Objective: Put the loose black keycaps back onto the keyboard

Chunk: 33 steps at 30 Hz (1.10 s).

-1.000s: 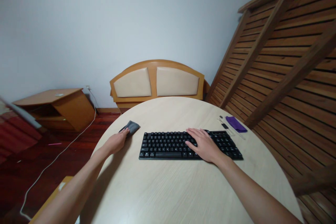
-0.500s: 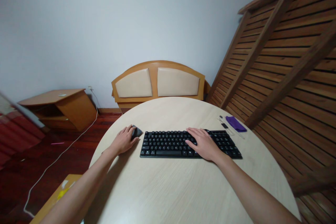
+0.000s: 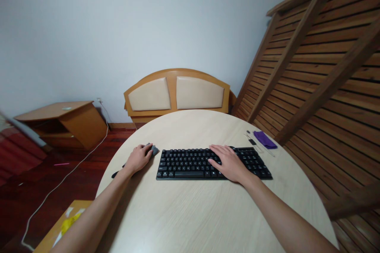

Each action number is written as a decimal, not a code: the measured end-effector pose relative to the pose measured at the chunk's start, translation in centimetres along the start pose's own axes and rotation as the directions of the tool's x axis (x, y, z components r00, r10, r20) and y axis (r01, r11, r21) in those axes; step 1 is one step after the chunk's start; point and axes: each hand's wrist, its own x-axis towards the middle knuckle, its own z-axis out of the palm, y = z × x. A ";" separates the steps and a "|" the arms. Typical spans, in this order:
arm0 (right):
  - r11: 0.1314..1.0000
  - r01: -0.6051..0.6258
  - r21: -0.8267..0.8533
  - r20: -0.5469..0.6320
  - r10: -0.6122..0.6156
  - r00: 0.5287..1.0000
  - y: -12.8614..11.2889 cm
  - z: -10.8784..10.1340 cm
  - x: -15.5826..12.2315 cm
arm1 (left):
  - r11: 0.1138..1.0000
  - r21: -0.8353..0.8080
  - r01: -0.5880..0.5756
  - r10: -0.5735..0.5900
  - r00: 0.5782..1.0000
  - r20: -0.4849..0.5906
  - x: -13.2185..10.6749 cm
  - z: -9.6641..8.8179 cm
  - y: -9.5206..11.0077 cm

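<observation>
A black keyboard (image 3: 184,164) lies flat on the round pale wooden table (image 3: 178,213). My right hand (image 3: 228,162) rests on its right half, palm down, fingers stretched out over the keys. Just left of the keyboard, my left hand (image 3: 139,158) is closed around a black-handled tool with a grey head (image 3: 155,150), brush-like in outline. The grey head pokes out past the fingertips toward the keyboard, not touching it. The rounded handle end shows beside the left wrist; the middle of the tool is hidden under the hand.
Near the table's right edge lie a purple cloth or pouch (image 3: 265,140), a small black item (image 3: 252,142) and a thin white cable. Behind the table stands a padded headboard (image 3: 178,93). Slatted wood (image 3: 311,106) leans at the right. A low cabinet (image 3: 65,122) stands left.
My left hand has drawn slightly left, away from the keyboard, with the tool in it, and the black handle end has come into sight. My right hand stays on the keys.
</observation>
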 end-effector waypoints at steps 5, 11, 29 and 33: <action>1.000 -0.001 -0.010 0.002 0.001 1.000 0.0 0.0 0.0 | 0.987 -0.141 0.076 -0.079 0.997 -0.016 0.6 -0.8 -0.1; 1.000 0.007 -0.004 -0.013 -0.007 1.000 0.1 0.2 0.0 | 0.967 -0.177 0.182 -0.171 0.982 0.075 1.0 -1.8 -0.1; 1.000 0.000 -0.001 -0.002 0.000 1.000 0.1 0.1 0.0 | 0.918 -0.397 0.027 -0.085 0.988 -0.129 -0.6 -4.3 6.2; 1.000 0.005 0.001 -0.007 -0.005 1.000 0.2 0.2 0.0 | 0.916 -0.401 -0.001 -0.043 0.994 -0.102 -0.7 -4.0 8.2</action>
